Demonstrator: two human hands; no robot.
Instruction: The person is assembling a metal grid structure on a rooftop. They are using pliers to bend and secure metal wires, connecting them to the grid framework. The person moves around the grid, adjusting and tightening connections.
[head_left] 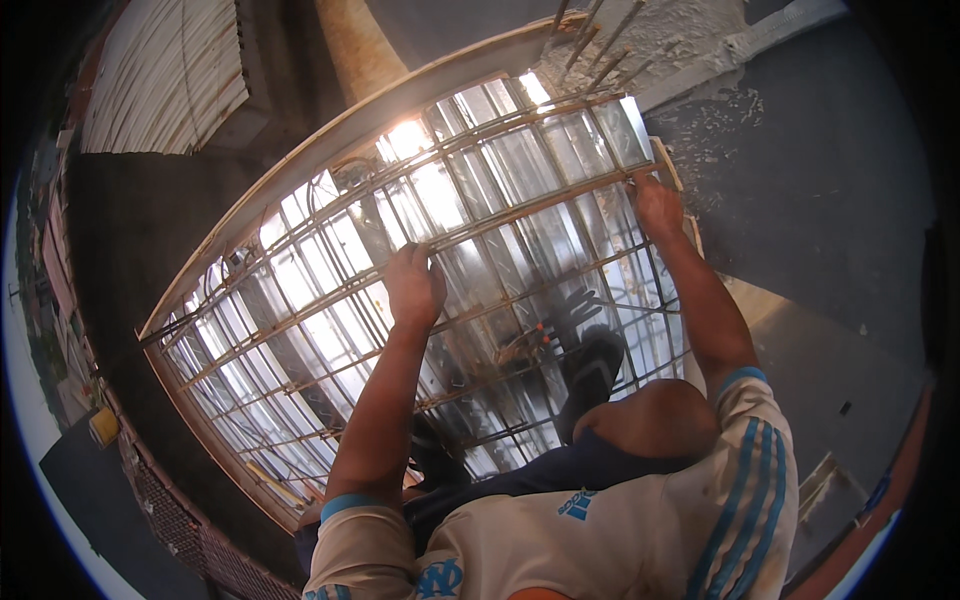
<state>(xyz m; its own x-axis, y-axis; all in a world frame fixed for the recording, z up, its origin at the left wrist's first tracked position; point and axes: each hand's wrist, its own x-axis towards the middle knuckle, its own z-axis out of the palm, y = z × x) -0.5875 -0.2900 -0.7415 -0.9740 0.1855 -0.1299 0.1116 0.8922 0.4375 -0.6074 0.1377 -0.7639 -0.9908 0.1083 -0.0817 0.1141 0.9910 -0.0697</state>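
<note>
Pale shirt (610, 530) lies at six o'clock; a right hand (658, 207) at two grasps a steel bar (540, 206) running toward eight over metal decking (437, 195), while a left hand (414, 288), near centre toward nine, curls against it, closure unclear, seemingly to steady it.
</note>
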